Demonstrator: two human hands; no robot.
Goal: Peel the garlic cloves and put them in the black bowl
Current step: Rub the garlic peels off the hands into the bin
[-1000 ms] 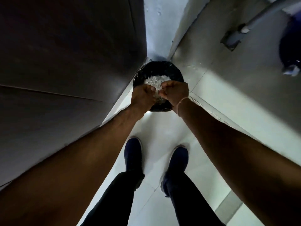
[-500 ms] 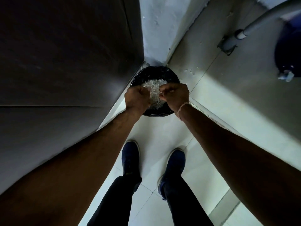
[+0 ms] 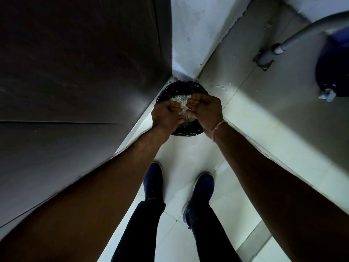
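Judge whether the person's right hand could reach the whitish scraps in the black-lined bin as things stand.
Probably yes. The right hand hangs directly over the black-lined bin, beside the left hand, and the whitish scraps lie uncovered in the open top between them.

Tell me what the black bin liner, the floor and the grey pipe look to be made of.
Black bin liner: thin glossy plastic film, judging by its crinkles and sharp highlights.
Floor: pale glazed tile, probably ceramic, with straight grout lines and a soft sheen.
Grey pipe: smooth matte tube with a collar joint, likely plastic.
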